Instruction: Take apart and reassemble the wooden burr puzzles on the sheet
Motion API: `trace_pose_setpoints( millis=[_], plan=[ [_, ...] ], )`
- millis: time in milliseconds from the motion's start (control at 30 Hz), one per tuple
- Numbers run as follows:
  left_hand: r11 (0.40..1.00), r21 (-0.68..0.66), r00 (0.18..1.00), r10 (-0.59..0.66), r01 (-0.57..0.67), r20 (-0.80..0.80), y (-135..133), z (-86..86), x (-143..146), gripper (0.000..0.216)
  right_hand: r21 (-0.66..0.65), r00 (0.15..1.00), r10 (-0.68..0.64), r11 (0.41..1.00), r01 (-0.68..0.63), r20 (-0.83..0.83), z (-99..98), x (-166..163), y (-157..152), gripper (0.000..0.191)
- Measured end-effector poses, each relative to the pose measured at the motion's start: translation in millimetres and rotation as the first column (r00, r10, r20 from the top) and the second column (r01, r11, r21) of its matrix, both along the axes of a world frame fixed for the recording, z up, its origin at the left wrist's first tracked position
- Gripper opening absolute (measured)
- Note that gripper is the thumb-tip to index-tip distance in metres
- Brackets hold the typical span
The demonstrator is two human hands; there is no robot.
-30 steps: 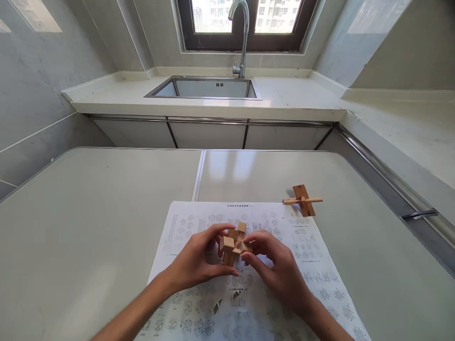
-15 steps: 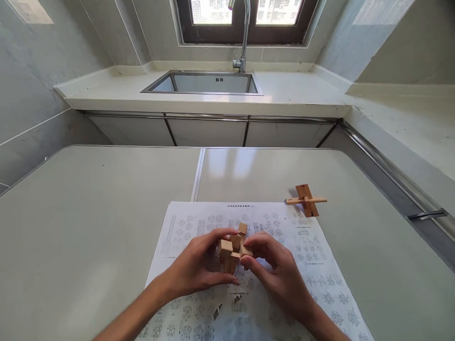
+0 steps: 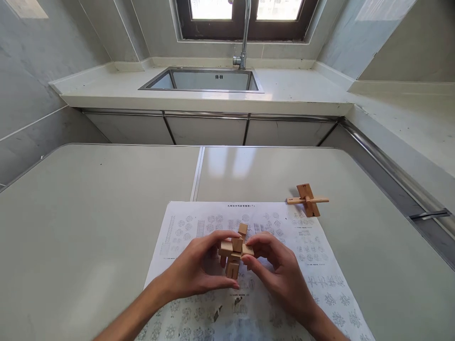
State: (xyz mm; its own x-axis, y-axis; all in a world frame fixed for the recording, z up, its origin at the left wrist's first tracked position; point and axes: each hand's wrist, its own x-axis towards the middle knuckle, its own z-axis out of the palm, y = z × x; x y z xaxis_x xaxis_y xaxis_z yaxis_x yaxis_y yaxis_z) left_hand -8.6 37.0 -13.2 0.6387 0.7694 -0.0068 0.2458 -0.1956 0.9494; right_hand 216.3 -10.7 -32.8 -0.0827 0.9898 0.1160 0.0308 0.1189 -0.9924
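Table (image 3: 88,213): pale, seamed. Printed sheet (image 3: 199,207) on it, near-centre, diagrams partly hidden by both hands. Left hand (image 3: 192,265) curved wide round the left side of a wooden block assembly (image 3: 237,245), over the sheet; right hand (image 3: 275,263) pinches its right end. Judged risk: uneven squeezing could shift the blocks. Crossed wooden piece (image 3: 308,201), far right, not obstructing.

Left hand (image 3: 194,263): left of the wooden puzzle (image 3: 237,245), curved around it, index finger (image 3: 222,234) at its far side, thumb (image 3: 220,283) stretched along its near end.
Right hand (image 3: 279,260): right of the puzzle, thumb and index fingertip pinching its right-hand block.
Left forearm (image 3: 133,312): bare, diagonal, near-left of the puzzle.
Right forearm (image 3: 320,319): bare, diagonal, near-right of the puzzle.
Wrists: almost straight.
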Motion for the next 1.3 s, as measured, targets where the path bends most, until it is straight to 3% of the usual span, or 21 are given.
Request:
trace_pose_setpoints(
  millis=[233, 400, 667, 1133, 1300],
  plan=[
    [0.998, 0.055, 1.000, -0.005, 0.006, -0.016, 1.4, -1.5, -0.3, 0.079, -0.088, 1.000, 0.005, 0.996, -0.007, -0.023, -1.0, 0.8, 0.5, 0.015],
    [0.996, 0.082, 1.000, -0.026, 0.026, -0.004, 1.6, -0.2, 0.0, 0.076, -0.083, 0.999, -0.001, 0.997, 0.006, 0.051, 1.0, 2.0, 0.1, 0.017],
    [0.989, 0.142, 0.999, -0.042, 0.041, 0.006, 1.1, 1.8, 1.1, 0.076, -0.137, 0.999, 0.027, 0.990, -0.023, 0.024, 2.8, 3.6, 1.6, 0.021],
    [0.994, 0.100, 0.999, -0.050, 0.048, 0.013, 1.7, 1.2, 2.1, 0.074, -0.242, 0.997, 0.074, 0.968, -0.074, -0.011, 4.6, 7.1, 3.3, 0.028],
    [0.999, -0.031, 1.000, 0.022, -0.023, -0.017, 1.8, 4.0, 0.9, 0.073, -0.205, 0.999, 0.036, 0.978, -0.029, 0.031, 1.5, 3.3, 1.4, 0.028]
  ],
)
